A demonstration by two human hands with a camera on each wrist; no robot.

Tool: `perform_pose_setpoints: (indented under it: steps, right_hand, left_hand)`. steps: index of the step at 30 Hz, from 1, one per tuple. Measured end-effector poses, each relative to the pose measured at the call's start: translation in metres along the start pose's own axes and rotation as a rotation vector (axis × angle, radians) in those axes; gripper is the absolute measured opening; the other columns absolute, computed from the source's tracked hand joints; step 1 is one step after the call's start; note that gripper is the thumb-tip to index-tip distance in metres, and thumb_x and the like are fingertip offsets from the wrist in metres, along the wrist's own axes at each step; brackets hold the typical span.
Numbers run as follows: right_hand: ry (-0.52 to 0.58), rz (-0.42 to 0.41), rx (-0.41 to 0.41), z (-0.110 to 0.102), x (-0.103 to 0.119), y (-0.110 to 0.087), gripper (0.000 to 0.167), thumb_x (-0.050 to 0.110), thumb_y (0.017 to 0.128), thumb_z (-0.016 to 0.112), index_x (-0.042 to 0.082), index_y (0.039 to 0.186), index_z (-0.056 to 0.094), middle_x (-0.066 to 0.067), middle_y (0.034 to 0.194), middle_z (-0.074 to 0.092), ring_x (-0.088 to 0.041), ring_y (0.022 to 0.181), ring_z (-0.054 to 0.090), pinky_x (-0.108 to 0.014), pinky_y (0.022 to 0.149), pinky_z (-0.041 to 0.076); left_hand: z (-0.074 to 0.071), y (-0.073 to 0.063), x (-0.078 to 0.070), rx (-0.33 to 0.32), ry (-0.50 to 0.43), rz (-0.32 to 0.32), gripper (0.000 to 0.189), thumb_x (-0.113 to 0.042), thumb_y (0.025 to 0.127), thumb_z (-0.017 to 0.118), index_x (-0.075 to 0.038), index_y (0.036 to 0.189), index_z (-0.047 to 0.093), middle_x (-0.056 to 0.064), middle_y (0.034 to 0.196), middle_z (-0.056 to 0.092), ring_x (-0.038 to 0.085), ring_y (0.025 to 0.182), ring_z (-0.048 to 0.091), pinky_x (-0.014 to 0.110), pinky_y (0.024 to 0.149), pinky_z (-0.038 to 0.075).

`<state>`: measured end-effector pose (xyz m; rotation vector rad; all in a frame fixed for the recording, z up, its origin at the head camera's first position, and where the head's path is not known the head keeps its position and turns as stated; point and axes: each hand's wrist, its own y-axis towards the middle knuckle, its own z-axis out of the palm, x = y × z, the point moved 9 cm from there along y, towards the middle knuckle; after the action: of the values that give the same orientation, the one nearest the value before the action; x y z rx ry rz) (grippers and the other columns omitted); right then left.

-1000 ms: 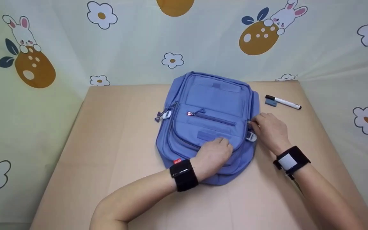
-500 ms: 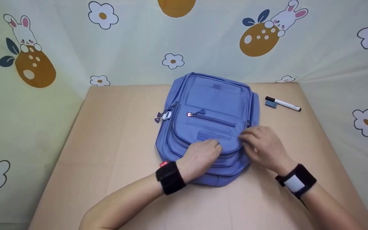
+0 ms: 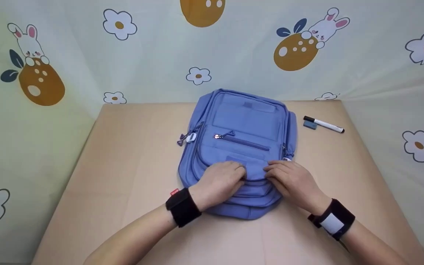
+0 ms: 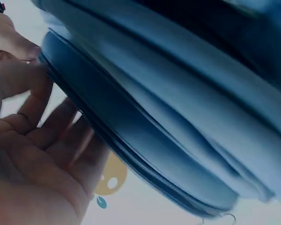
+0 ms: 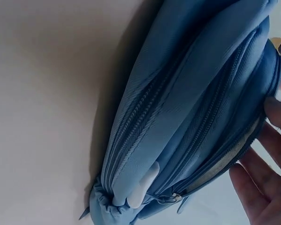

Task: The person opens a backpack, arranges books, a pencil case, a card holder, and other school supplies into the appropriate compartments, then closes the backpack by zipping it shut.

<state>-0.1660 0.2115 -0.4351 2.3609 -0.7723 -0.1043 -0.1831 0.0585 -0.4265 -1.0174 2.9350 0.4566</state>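
Observation:
A blue backpack (image 3: 247, 121) lies on the table with its front facing up. My left hand (image 3: 219, 180) pinches the lower edge of its front pocket (image 4: 131, 159), thumb on one side and fingers on the other. At the same edge, further right, my right hand (image 3: 294, 180) holds the pocket's rim between thumb and fingers. The right wrist view shows that pocket's zipper unzipped along this side, with pale lining in the gap and the zipper slider (image 5: 176, 197) near the side. The pocket's inside is mostly hidden.
A black-and-white marker (image 3: 324, 124) lies right of the backpack, beside a small blue-grey block (image 3: 310, 125). Zipper pulls (image 3: 182, 139) and a white buckle (image 3: 191, 137) hang at the backpack's left side. Patterned cloth (image 3: 153, 55) encloses the table (image 3: 131, 154).
My right hand has left the zipper at the backpack's right side and come down and left to the pocket's lower edge. My left hand has shifted left along the front.

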Motion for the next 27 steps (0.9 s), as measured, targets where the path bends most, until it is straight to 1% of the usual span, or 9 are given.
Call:
perform_pose_setpoints:
  steps: [4,6,9,12,15,18,22,24,27]
  right_hand:
    - [0.018,0.044,-0.012,-0.003,-0.001,-0.001,0.017,0.001,0.09,0.072,0.007,0.106,0.069,-0.005,0.117,0.073,-0.027,0.114,0.068,-0.044,0.091,0.055]
    - [0.02,0.056,-0.033,-0.006,-0.001,0.0,0.02,0.0,0.09,0.072,0.007,0.108,0.069,-0.005,0.117,0.073,-0.026,0.112,0.069,-0.043,0.089,0.055]
    - [0.01,0.07,-0.073,-0.012,-0.002,0.003,0.023,-0.001,0.089,0.072,0.005,0.111,0.069,-0.006,0.115,0.074,-0.024,0.108,0.07,-0.042,0.086,0.056]
    - [0.008,0.1,-0.116,-0.021,-0.005,0.007,0.027,-0.004,0.088,0.072,0.003,0.114,0.068,-0.006,0.113,0.074,-0.022,0.101,0.071,-0.039,0.082,0.057]
    - [0.027,0.15,-0.144,-0.028,-0.011,0.012,0.028,-0.006,0.089,0.071,0.003,0.115,0.068,-0.004,0.111,0.074,-0.019,0.096,0.071,-0.037,0.077,0.057]
    - [0.055,0.204,-0.163,-0.034,-0.019,0.017,0.025,-0.007,0.091,0.07,0.004,0.114,0.068,-0.003,0.109,0.074,-0.014,0.087,0.068,-0.032,0.069,0.054]
    - [0.073,0.256,-0.193,-0.043,-0.029,0.023,0.022,-0.007,0.093,0.068,0.003,0.112,0.065,-0.004,0.101,0.072,-0.009,0.072,0.058,-0.026,0.059,0.046]
    - [0.079,0.278,-0.207,-0.047,-0.034,0.026,0.02,-0.007,0.094,0.067,0.002,0.112,0.063,-0.006,0.099,0.07,-0.009,0.073,0.06,-0.023,0.062,0.046]
    - [0.088,0.309,-0.227,-0.054,-0.041,0.03,0.017,-0.006,0.096,0.064,0.0,0.112,0.061,-0.007,0.101,0.069,-0.013,0.086,0.068,-0.02,0.071,0.051]
  left_hand:
    - [-0.007,-0.011,0.02,0.02,-0.035,0.028,0.036,-0.029,0.097,0.07,-0.011,0.127,0.065,0.007,0.131,0.065,0.024,0.124,0.059,0.042,0.108,0.045]
    - [-0.012,-0.017,0.035,0.027,-0.054,0.026,0.046,-0.031,0.096,0.071,-0.008,0.135,0.062,0.01,0.138,0.061,0.027,0.132,0.054,0.047,0.114,0.038]
    - [-0.018,-0.025,0.058,0.026,-0.089,0.023,0.053,-0.03,0.096,0.072,-0.006,0.141,0.059,0.013,0.143,0.058,0.031,0.138,0.049,0.052,0.118,0.032]
    - [-0.023,-0.031,0.076,0.019,-0.116,0.023,0.052,-0.027,0.097,0.071,-0.006,0.143,0.058,0.014,0.145,0.057,0.032,0.139,0.048,0.052,0.118,0.03]
    - [-0.028,-0.032,0.088,0.003,-0.13,0.018,0.046,-0.024,0.1,0.068,-0.008,0.142,0.06,0.013,0.144,0.058,0.03,0.138,0.05,0.05,0.118,0.033]
    - [-0.034,-0.027,0.095,-0.036,-0.15,0.007,0.038,-0.022,0.102,0.065,-0.011,0.138,0.064,0.009,0.142,0.061,0.027,0.134,0.055,0.045,0.114,0.038]
    - [-0.047,-0.016,0.103,-0.129,-0.211,-0.036,0.027,-0.018,0.103,0.063,-0.013,0.129,0.07,0.004,0.13,0.069,0.021,0.123,0.063,0.038,0.104,0.049]
    - [-0.055,-0.009,0.106,-0.175,-0.238,-0.069,0.023,-0.017,0.102,0.064,-0.013,0.124,0.071,0.002,0.123,0.072,0.02,0.117,0.066,0.038,0.098,0.052]
    - [-0.064,0.003,0.11,-0.213,-0.242,-0.119,0.022,-0.017,0.102,0.064,-0.012,0.122,0.073,0.003,0.117,0.074,0.019,0.11,0.069,0.038,0.092,0.055]
